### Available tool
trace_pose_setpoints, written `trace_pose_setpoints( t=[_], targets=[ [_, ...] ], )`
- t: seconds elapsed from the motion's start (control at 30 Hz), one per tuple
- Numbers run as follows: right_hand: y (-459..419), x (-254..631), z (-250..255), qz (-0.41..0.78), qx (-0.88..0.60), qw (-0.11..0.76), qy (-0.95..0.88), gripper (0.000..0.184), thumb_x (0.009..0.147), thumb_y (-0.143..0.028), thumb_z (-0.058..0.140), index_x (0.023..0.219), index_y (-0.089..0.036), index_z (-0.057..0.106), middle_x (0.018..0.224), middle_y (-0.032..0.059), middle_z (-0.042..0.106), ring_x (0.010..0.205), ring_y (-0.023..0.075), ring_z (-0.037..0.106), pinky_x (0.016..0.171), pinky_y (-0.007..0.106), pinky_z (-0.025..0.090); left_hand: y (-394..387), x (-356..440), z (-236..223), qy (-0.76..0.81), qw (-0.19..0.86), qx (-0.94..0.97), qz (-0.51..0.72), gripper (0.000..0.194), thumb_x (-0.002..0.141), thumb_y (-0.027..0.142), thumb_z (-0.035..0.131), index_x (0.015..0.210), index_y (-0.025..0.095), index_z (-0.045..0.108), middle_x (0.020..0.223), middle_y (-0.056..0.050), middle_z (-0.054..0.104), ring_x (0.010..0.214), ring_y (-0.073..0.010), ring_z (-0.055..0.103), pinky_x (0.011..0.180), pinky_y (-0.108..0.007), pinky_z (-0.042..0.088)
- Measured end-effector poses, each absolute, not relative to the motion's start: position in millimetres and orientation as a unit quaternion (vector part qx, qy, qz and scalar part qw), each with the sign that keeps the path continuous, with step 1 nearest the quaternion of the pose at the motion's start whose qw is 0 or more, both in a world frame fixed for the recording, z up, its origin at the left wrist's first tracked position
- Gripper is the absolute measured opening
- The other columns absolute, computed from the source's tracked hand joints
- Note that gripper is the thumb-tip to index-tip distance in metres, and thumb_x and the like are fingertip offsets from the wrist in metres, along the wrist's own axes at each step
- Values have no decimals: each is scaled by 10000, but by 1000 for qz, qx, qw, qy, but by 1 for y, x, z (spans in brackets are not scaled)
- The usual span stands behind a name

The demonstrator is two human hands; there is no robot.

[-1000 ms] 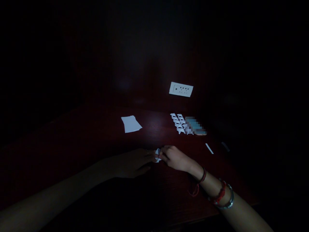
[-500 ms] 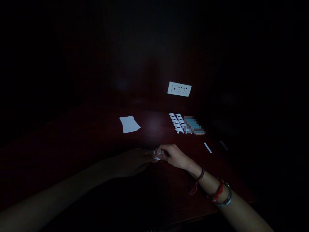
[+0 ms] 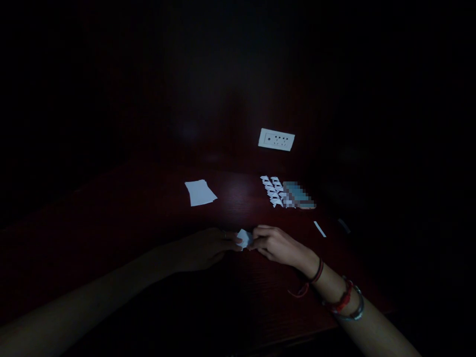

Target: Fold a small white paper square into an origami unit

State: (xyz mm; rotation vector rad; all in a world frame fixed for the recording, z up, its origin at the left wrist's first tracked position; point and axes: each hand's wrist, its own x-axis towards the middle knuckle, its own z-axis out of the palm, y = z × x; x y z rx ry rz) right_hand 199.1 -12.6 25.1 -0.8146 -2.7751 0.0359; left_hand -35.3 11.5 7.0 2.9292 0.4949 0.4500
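Observation:
A small folded piece of white paper [image 3: 244, 239] is held between my two hands, low over the dark red table. My left hand [image 3: 211, 248], mostly in shadow and wearing a ring, grips the paper's left side with its fingertips. On the other side, my right hand [image 3: 277, 244] pinches the paper's right edge with curled fingers. Beyond my left hand lies a stack of white paper sheets [image 3: 201, 193]. Rows of small folded white paper pieces [image 3: 273, 191] lie beyond my right hand.
A phone-like object [image 3: 300, 195], blurred out, lies against the folded pieces. A thin white paper strip [image 3: 320, 229] rests to the right, with a dimmer strip [image 3: 344, 226] past it. A wall socket [image 3: 276, 140] sits behind the table [image 3: 238, 208]. The surroundings are very dark.
My right hand has shifted slightly right and its fingers now pinch the paper's right edge, so more of the paper shows. The left hand has stayed almost in place.

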Motion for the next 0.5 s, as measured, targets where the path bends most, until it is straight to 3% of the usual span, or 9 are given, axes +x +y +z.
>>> trace_pose_setpoints(
  t=[0.3,0.5],
  targets=[
    [-9,210,30,-7,-322,119,-939,180,774,-103,468,845,-164,621,771,30,524,741,120,482,683,221,400,15,-40,0,163,80,970,162,454,755,45,414,1158,253,442,1210,-7,453,1094,-181,414,907,-349,361],
    [-9,212,34,46,-332,174,-926,268,833,-197,416,1076,-183,526,883,42,524,810,123,491,736,236,412,16,-42,-4,165,91,967,173,413,795,71,397,1174,232,408,1234,-15,429,1118,-180,385,916,-345,347]
  ],
)
